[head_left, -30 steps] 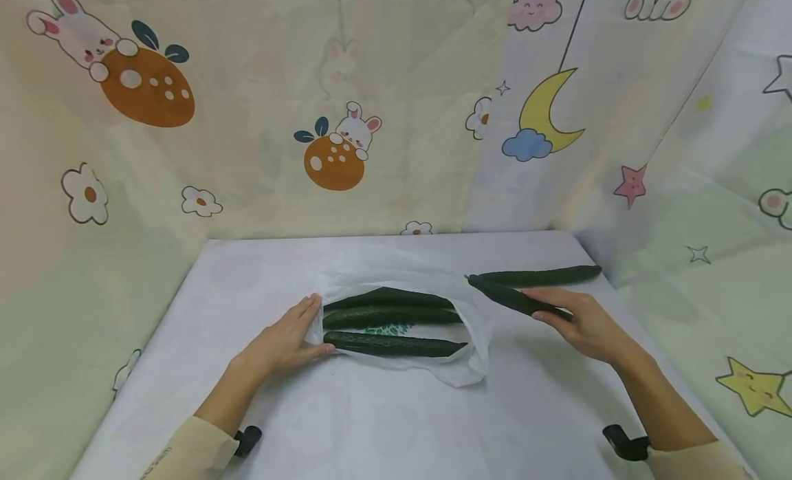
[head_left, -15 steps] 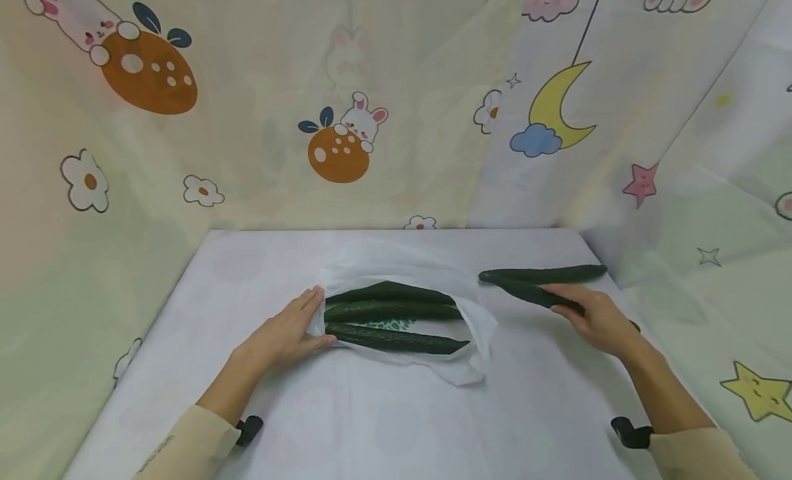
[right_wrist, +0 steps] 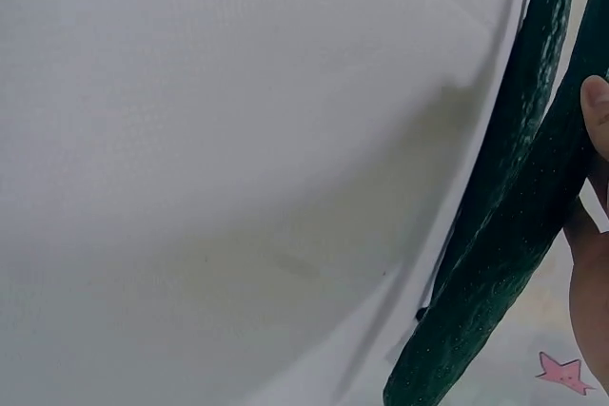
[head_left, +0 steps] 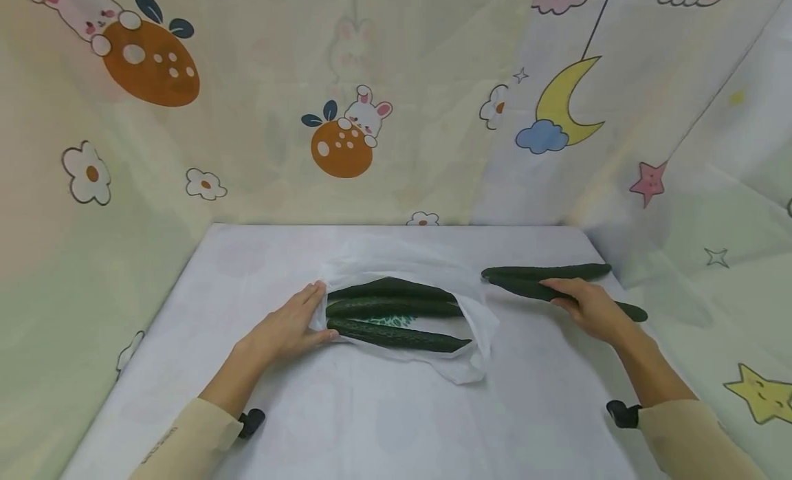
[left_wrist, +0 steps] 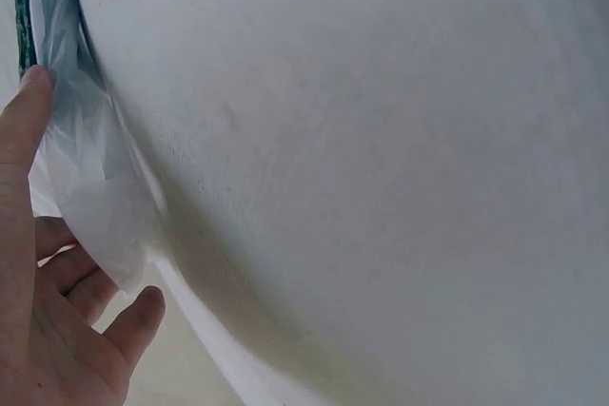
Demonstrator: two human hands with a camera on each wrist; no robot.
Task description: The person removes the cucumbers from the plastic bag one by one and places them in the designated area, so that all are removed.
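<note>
A white plastic bag with green print lies with its mouth spread. Several dark green cucumbers show inside it. At the bag's left end, my left hand holds the rim, thumb at the front and fingers farther back; in the left wrist view, thin film lies between thumb and fingers. My right hand grips another cucumber near its middle, thumb on the near side. Just behind it, one more cucumber lies on the table, nearly touching at the left tips. The right wrist view shows both cucumbers side by side.
A white-covered table spreads under everything, its right edge close to the held cucumber. Printed cloth walls with rabbits, flowers and stars stand behind and at both sides.
The held cucumber has moved right with my right hand, away from the bag and against the cucumber at the back. My left hand keeps its place at the bag. The head view has tilted slightly.
</note>
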